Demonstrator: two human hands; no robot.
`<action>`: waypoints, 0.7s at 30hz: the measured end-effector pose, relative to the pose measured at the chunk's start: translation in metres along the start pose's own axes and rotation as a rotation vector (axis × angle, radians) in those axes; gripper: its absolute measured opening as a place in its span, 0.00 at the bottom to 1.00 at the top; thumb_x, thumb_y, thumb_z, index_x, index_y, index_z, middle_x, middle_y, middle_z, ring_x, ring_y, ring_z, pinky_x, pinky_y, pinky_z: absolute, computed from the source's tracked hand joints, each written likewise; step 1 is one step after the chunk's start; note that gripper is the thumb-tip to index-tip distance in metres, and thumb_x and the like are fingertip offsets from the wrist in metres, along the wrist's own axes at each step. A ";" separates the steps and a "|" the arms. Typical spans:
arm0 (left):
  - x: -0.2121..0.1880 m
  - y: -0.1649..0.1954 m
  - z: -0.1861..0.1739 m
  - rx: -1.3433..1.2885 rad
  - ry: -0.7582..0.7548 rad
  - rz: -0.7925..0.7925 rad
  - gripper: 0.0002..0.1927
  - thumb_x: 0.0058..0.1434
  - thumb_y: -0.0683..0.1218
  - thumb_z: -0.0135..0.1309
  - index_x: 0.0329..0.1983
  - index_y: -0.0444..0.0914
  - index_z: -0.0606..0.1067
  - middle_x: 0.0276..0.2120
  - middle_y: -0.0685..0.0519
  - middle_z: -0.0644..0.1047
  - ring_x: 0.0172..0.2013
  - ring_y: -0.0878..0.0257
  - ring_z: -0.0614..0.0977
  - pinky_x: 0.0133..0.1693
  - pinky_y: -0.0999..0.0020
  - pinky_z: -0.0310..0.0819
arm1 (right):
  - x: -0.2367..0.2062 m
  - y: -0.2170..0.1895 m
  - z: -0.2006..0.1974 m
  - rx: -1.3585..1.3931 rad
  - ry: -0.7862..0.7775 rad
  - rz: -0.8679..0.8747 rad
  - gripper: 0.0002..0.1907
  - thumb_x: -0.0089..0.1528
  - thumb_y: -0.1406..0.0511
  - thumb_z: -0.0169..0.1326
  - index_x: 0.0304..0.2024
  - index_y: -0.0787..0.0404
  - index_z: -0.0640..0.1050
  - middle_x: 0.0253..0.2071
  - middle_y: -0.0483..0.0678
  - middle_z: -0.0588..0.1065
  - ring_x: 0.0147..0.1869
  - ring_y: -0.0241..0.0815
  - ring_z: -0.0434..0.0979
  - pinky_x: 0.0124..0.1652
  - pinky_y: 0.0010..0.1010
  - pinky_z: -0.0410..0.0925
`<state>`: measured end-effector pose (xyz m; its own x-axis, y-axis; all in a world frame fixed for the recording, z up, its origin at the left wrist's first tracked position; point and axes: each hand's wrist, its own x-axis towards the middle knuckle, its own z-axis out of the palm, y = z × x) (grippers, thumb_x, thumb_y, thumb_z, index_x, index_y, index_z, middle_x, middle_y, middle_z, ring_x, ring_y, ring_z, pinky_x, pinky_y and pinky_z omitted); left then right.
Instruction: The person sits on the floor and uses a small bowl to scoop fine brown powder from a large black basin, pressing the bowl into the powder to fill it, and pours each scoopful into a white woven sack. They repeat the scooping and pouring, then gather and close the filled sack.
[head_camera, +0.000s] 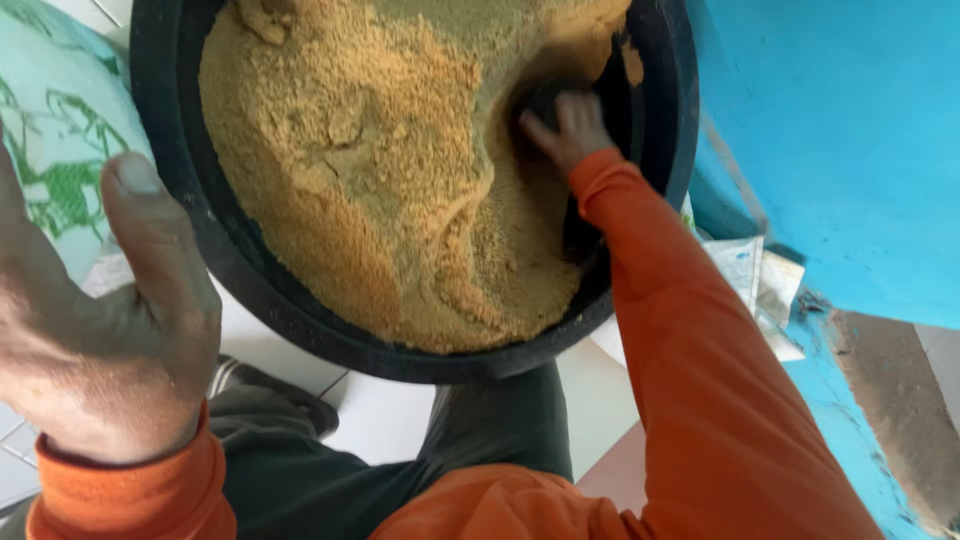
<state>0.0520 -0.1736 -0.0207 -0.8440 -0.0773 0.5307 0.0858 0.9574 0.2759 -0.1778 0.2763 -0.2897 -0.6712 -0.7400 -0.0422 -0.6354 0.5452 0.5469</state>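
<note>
A large black round tub (170, 190) holds a heap of tan, crumbly meal (380, 170). My right hand (568, 128), in an orange sleeve, reaches down inside the tub at its right side, fingers dug into the meal against a dark patch of the tub's wall. Whether it grips anything is hidden by the meal. My left hand (95, 320) is raised close to the camera at the lower left, outside the tub, palm open with the thumb up, holding nothing.
A white sack with green print (60, 150) lies left of the tub. A bright blue wall (850, 150) rises at the right, with crumpled white bags (760, 280) at its foot. White floor tiles and my dark trousers (300, 470) show below the tub.
</note>
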 end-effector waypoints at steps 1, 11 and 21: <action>0.001 0.000 0.003 -0.006 0.002 0.004 0.26 0.78 0.37 0.48 0.75 0.28 0.56 0.66 0.40 0.69 0.64 0.51 0.77 0.67 0.69 0.71 | -0.001 -0.009 0.005 -0.017 -0.002 -0.052 0.45 0.61 0.63 0.61 0.77 0.32 0.57 0.67 0.66 0.58 0.68 0.66 0.62 0.63 0.60 0.59; 0.029 0.009 -0.012 -0.172 -0.011 0.073 0.29 0.76 0.34 0.46 0.78 0.34 0.54 0.72 0.41 0.62 0.72 0.52 0.69 0.73 0.67 0.65 | -0.023 -0.069 -0.080 0.604 -0.907 0.741 0.56 0.55 0.52 0.63 0.78 0.43 0.45 0.70 0.78 0.52 0.58 0.76 0.72 0.49 0.48 0.74; 0.034 0.040 0.023 -0.293 -0.025 0.142 0.34 0.71 0.34 0.54 0.79 0.41 0.61 0.76 0.42 0.58 0.72 0.49 0.66 0.72 0.58 0.66 | -0.018 0.002 -0.065 0.779 -0.105 0.669 0.54 0.49 0.62 0.68 0.75 0.46 0.58 0.66 0.70 0.60 0.65 0.76 0.64 0.60 0.54 0.65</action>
<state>0.0149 -0.1317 -0.0103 -0.8251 0.0619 0.5615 0.3494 0.8370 0.4211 -0.1425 0.2647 -0.2340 -0.9845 -0.1740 -0.0217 -0.1659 0.9643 -0.2063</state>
